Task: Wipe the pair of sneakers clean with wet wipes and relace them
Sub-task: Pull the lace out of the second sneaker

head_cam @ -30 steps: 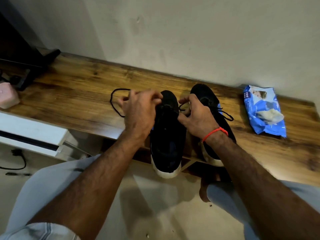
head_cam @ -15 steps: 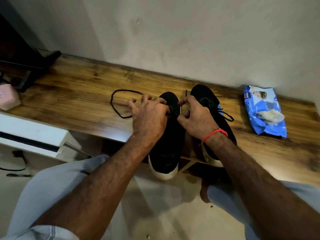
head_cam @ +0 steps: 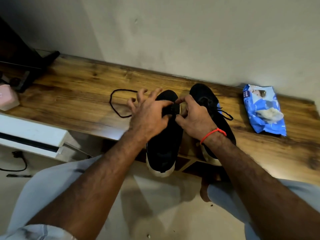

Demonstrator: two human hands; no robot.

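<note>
Two black sneakers with white soles lie side by side on the wooden bench (head_cam: 72,94), toes pointing at the wall. Over the left sneaker (head_cam: 164,146) my left hand (head_cam: 149,115) pinches the black lace (head_cam: 119,104) with thumb and forefinger, its other fingers spread. The lace trails in a loop on the wood to the left. My right hand (head_cam: 195,115), with a red thread at the wrist, pinches the lacing area of the same shoe. The right sneaker (head_cam: 207,97) is laced, and my right forearm hides part of it.
A blue pack of wet wipes (head_cam: 263,110) lies on the bench at the right, near the wall. A pink box (head_cam: 7,99) and dark gear stand at the far left end. A white unit (head_cam: 31,135) sits below the bench. Both sneaker heels overhang the bench's front edge above my knees.
My left hand has slid right and forward over the left sneaker, and its fingers have spread. The lace loop on the wood now lies more exposed. My right hand has stayed nearly still.
</note>
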